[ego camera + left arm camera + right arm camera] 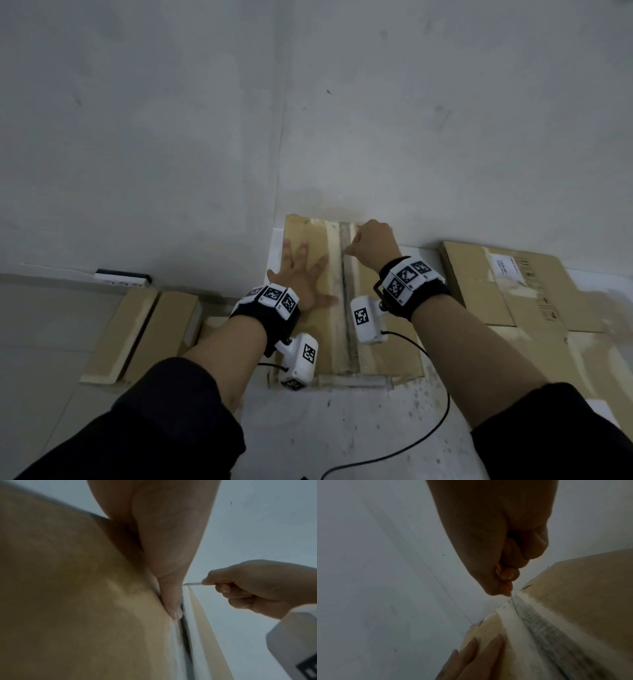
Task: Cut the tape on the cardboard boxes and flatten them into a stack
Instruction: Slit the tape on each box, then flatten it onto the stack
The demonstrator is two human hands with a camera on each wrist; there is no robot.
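Nearest the viewer, two forearms in dark sleeves reach forward and down over a pale floor (342,428), each wrist strapped with a black band and a white camera.

The left hand (305,274) lies flat on the near-left top of a closed cardboard box (308,342), fingers spread and straight, holding nothing, pressing the panel down.

Just right of it a strip of grey tape (347,291) runs along the box's centre seam, from the near edge to the far edge.

At the far end of that seam the right hand (375,240) has its grip clenched around a small knife. A thin blade (192,583) sticks out past the fingers, its tip at the tape near the box's far edge.

Farther out, a flattened box (513,291) lies on the right and folded cardboard (144,335) on the left. A grey wall (308,102) rises behind.

The step in hand appears to be slitting the centre tape. The next move likely calls for drawing the blade toward the body along the seam, clear of the left thumb.
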